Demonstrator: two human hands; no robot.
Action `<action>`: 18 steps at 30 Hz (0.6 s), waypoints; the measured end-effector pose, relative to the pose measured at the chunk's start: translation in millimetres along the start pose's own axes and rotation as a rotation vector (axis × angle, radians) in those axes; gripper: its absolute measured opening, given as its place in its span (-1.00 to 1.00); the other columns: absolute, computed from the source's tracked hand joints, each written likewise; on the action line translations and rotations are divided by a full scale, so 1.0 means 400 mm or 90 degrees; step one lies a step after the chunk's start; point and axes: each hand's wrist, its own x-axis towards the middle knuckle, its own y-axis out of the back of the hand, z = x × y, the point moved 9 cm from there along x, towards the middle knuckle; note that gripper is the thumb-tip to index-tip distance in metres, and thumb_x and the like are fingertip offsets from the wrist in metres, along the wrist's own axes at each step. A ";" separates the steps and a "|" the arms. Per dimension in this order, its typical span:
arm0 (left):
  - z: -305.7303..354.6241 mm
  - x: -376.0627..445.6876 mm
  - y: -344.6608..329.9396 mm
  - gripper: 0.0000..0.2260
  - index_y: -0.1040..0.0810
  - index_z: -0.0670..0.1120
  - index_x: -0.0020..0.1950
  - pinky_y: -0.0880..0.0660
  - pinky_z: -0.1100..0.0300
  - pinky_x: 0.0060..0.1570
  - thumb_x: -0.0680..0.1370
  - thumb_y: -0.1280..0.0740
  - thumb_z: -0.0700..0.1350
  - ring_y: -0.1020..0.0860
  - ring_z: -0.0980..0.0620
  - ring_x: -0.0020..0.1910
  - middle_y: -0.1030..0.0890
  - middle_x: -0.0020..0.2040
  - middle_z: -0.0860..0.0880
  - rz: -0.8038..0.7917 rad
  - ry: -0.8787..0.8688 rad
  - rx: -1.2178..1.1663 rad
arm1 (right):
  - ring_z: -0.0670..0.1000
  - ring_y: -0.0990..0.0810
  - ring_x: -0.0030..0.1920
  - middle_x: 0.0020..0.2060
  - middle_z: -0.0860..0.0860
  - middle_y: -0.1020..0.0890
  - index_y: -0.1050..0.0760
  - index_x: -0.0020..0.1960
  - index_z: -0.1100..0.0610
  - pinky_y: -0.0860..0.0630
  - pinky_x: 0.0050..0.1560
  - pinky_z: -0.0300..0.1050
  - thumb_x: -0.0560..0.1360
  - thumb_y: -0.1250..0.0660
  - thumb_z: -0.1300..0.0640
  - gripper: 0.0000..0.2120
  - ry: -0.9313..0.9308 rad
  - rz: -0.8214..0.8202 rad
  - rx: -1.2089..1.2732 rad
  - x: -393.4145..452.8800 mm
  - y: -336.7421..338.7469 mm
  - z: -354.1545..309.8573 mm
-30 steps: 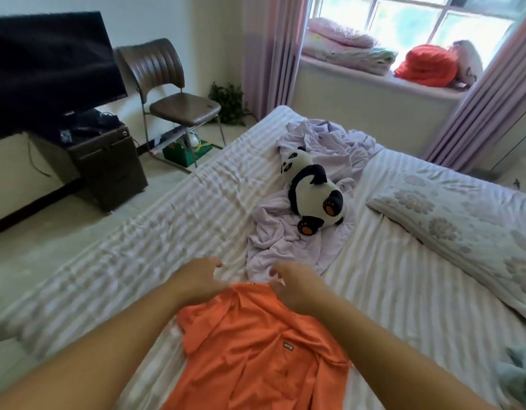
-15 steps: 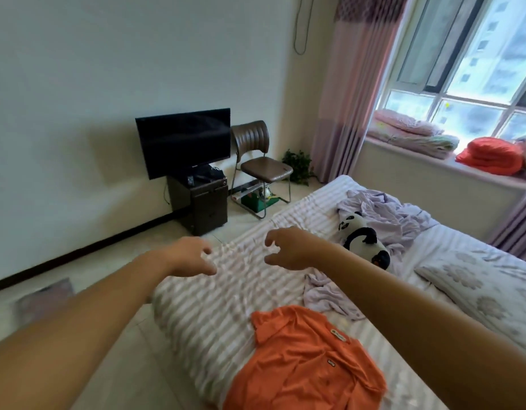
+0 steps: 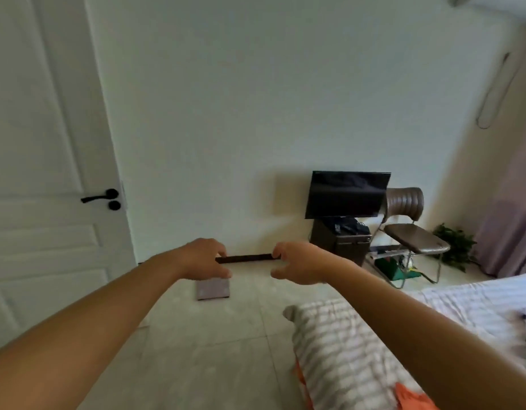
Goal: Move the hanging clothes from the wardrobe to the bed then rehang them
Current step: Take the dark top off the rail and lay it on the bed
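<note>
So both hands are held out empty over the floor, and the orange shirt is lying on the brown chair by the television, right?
Not quite. The head view shows the orange shirt lying on the striped bed, not on the brown chair. The left hand and right hand are indeed held out empty over the floor.

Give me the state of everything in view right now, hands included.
Left hand: raised, fingers loosely curled, holding nothing.
Right hand: raised, fingers loosely curled, holding nothing.
Orange shirt: lying on the bed, only an edge visible.
Bed: striped sheet rumpled.
Door: closed.
TV: screen dark.
Chair: unoccupied.
</note>
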 end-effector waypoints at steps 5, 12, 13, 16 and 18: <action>-0.321 -0.199 0.119 -0.39 -0.33 -0.02 0.48 -0.39 0.14 0.26 0.50 -0.40 0.15 -0.43 -0.04 0.33 -0.39 0.42 -0.06 0.066 0.153 -0.064 | 0.09 -0.49 0.26 0.31 0.05 -0.51 -0.35 0.42 0.03 -0.43 0.29 -0.01 0.55 -0.31 -0.11 -0.51 0.125 -0.015 -0.022 0.114 -0.025 -0.333; -0.668 -0.474 0.203 -0.38 -0.33 -0.03 0.47 -0.39 0.16 0.22 0.49 -0.41 0.15 -0.44 -0.04 0.31 -0.40 0.41 -0.06 0.150 0.340 -0.117 | 0.07 -0.44 0.30 0.34 0.03 -0.47 -0.35 0.42 0.02 -0.40 0.31 -0.03 0.56 -0.29 -0.14 -0.51 0.323 -0.053 -0.050 0.212 -0.076 -0.757; -0.701 -0.513 0.210 -0.39 -0.33 -0.02 0.47 -0.39 0.15 0.21 0.49 -0.41 0.15 -0.43 -0.03 0.32 -0.40 0.41 -0.05 0.159 0.365 -0.121 | 0.08 -0.44 0.31 0.35 0.03 -0.46 -0.36 0.42 0.01 -0.40 0.31 -0.03 0.56 -0.29 -0.14 -0.52 0.352 -0.056 -0.055 0.221 -0.083 -0.812; -0.787 -0.628 0.229 -0.40 -0.33 -0.01 0.48 -0.42 0.14 0.19 0.50 -0.40 0.12 -0.44 -0.03 0.30 -0.41 0.40 -0.03 0.189 0.436 -0.128 | 0.09 -0.45 0.30 0.36 0.03 -0.45 -0.35 0.41 0.00 -0.40 0.31 -0.01 0.56 -0.29 -0.15 -0.52 0.430 -0.068 -0.063 0.235 -0.101 -0.974; -0.830 -0.713 0.243 -0.42 -0.33 -0.01 0.48 -0.43 0.17 0.16 0.51 -0.39 0.12 -0.45 -0.02 0.30 -0.41 0.41 -0.03 0.215 0.477 -0.128 | 0.09 -0.46 0.29 0.34 0.04 -0.46 -0.35 0.41 0.00 -0.41 0.30 -0.01 0.56 -0.28 -0.15 -0.52 0.482 -0.073 -0.073 0.229 -0.113 -1.080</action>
